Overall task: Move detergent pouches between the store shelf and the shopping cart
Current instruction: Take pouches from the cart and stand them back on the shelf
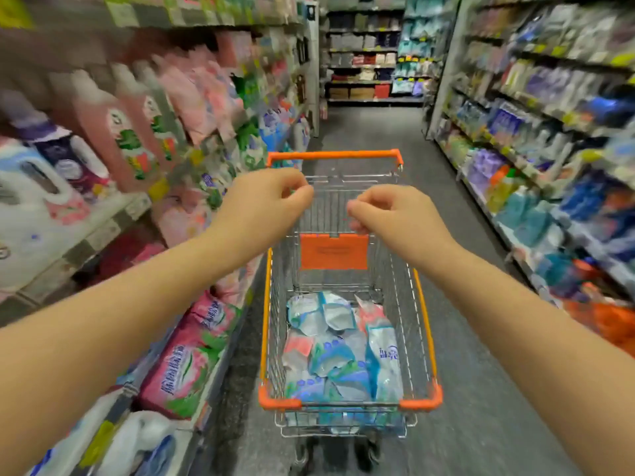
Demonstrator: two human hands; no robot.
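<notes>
Above the wire basket, the left hand hovers with its fingers curled in toward the thumb, and I can see no pouch in it. The right hand sits just beside it, apart by a small gap, curled the same way and carrying nothing I can make out. Whether either fingertip brushes the wire behind it, I cannot tell; the frame is blurred.

Both hands hang near the shopping cart at its far end, just short of the orange handle and over the orange flap. Down below them, closer to the person, the detergent pouches lie heaped on the cart floor, blue and white with a couple of pink ones.

My read is that this is a gap between pouches. The next move calls for a reach: down and back into the heap, or out left to the store shelf, where pink pouches sit at cart level.
</notes>
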